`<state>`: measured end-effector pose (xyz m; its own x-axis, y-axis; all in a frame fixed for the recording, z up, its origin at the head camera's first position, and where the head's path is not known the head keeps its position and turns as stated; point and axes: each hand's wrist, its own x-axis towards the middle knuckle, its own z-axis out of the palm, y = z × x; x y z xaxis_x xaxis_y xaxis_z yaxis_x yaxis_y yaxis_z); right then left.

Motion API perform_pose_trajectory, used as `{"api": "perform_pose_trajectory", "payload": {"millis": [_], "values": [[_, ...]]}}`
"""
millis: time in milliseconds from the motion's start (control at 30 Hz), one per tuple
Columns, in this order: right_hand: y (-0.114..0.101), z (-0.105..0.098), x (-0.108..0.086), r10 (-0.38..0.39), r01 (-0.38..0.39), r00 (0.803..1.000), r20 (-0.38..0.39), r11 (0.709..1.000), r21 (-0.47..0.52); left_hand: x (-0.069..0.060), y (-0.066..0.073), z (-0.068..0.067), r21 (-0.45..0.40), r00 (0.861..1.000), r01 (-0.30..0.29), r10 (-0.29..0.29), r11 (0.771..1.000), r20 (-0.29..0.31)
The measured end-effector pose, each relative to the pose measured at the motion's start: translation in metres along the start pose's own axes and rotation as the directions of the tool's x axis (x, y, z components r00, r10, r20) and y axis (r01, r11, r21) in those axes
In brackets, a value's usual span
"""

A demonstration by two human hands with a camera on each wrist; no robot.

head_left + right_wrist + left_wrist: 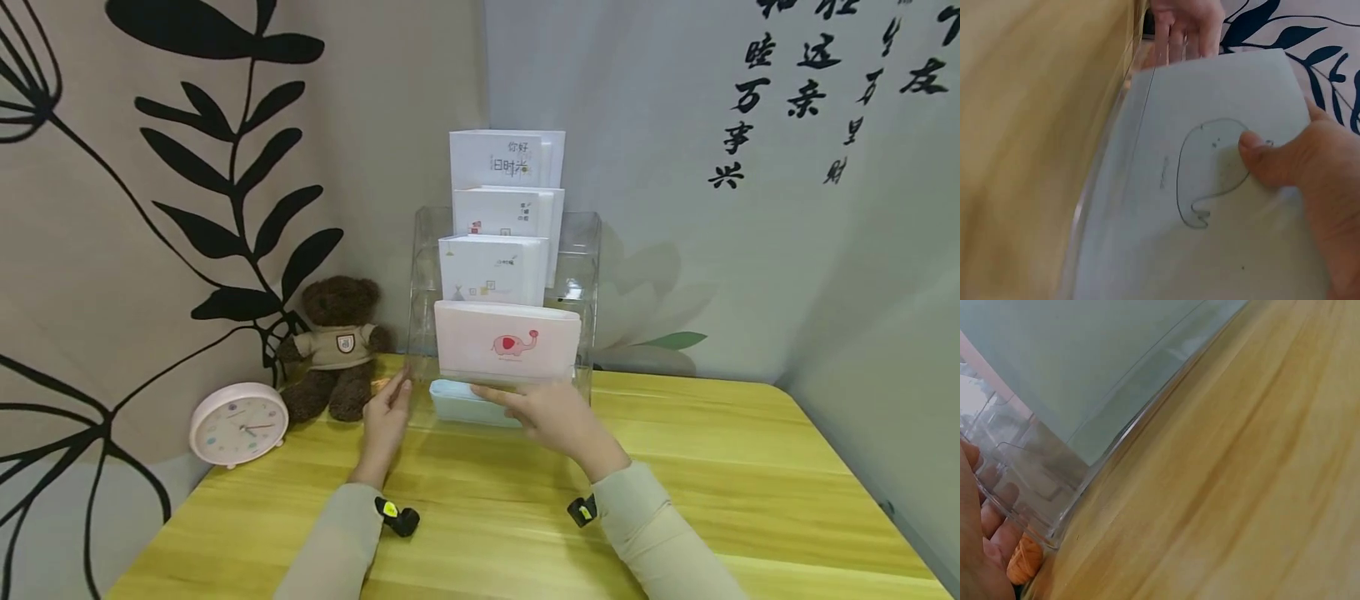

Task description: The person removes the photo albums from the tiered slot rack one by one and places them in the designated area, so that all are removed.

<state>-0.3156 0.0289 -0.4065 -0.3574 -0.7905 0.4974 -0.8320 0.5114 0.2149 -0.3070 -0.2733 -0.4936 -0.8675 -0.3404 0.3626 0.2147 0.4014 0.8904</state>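
Note:
A clear tiered rack (581, 275) holds white booklets (491, 271) on its upper tiers and a pink elephant booklet (508, 340) lower down. At its lowest tier stands a pale blue-green booklet (457, 402) with a whale outline, whose cover (1229, 231) fills the right wrist view. My right hand (558, 417) grips this booklet by its upper edge, thumb on the cover. My left hand (386, 425) is at the rack's left side, fingers (1004, 534) against the clear wall.
A brown teddy bear (337, 350) in a beige shirt sits left of the rack, beside a pink round clock (238, 423). An orange object (1025, 559) lies behind the rack's corner in the left wrist view. The wooden table (712, 500) extends right to the grey wall.

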Motion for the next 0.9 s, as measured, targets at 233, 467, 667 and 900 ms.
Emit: {"api": "perform_pose_trajectory", "payload": {"millis": [233, 467, 667, 900], "values": [[-0.007, 0.003, -0.012, 0.017, -0.019, 0.999, -0.045, 0.999, -0.046, 0.001, 0.000, 0.004, 0.001, 1.000, -0.008, 0.008, 1.000, 0.008], [-0.002, 0.000, -0.013, 0.035, -0.038, 0.989, -0.145, 0.999, -0.020, 0.001, -0.003, -0.002, 0.028, 1.000, -0.002, 0.002, 1.000, -0.001], [0.003, -0.018, -0.013, 0.054, -0.046, 0.959, -0.278, 0.998, 0.035, -0.001, -0.005, -0.006, 0.020, 1.000, 0.012, -0.012, 1.000, 0.029], [0.010, -0.059, -0.014, 0.091, -0.019, 0.892, -0.442, 0.986, 0.165, 0.002, -0.002, -0.002, 0.024, 0.999, 0.009, -0.010, 1.000, 0.039]]}}
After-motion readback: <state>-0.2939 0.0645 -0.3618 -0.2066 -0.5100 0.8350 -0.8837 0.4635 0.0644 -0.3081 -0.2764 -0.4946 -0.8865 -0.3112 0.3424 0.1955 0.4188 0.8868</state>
